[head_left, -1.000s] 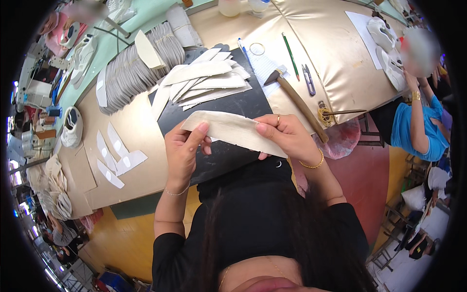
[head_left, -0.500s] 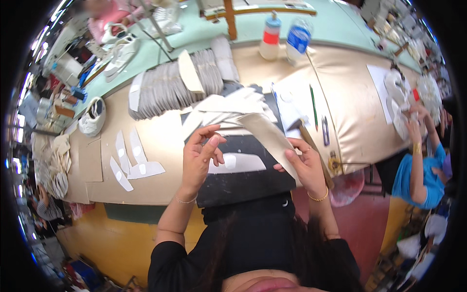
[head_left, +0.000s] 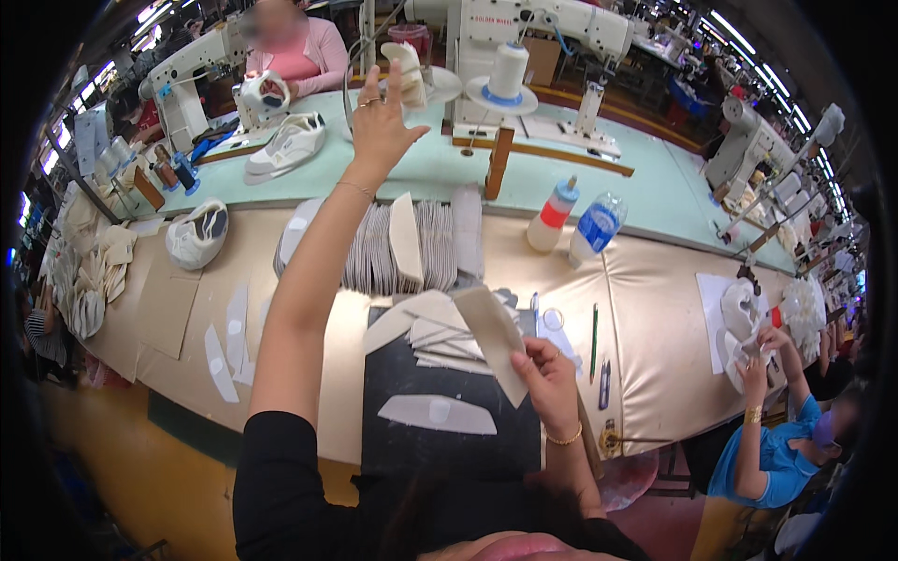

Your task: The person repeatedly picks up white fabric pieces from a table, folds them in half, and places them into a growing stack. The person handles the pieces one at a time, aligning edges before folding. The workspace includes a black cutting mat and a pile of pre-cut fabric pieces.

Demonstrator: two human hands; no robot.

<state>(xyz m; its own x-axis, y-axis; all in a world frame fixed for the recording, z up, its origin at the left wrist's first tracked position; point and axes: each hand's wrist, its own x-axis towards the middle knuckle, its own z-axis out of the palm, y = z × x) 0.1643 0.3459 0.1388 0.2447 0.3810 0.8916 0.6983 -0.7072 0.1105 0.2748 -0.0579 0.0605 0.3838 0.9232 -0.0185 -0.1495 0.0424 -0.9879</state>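
Note:
My left hand (head_left: 382, 126) is stretched far out over the pale green table, fingers spread and thumb apart, holding nothing that I can see. Right by its fingertips is a cluster of cream pieces (head_left: 410, 79); whether they touch cannot be told. In my right hand (head_left: 552, 385) is a long beige shoe-upper piece (head_left: 494, 338), pinched near its lower end and tilted. Under it, several cream cut pieces (head_left: 432, 323) lie in a loose pile on a black board (head_left: 398, 453). A grey curved piece (head_left: 438, 413) with a white patch lies nearer me on that board.
Behind the board stands a row of stacked grey pieces (head_left: 369, 257). To the right are a glue bottle (head_left: 552, 217), a water bottle (head_left: 597, 229), a green pencil (head_left: 594, 341) and a cutter knife (head_left: 604, 383). White shoes (head_left: 198, 234) and sewing machines (head_left: 543, 28) stand beyond; co-workers sit nearby.
My left hand has gone from above the board far forward across the table, its fingers spreading. The right hand still grips the beige piece. The view has tilted up.

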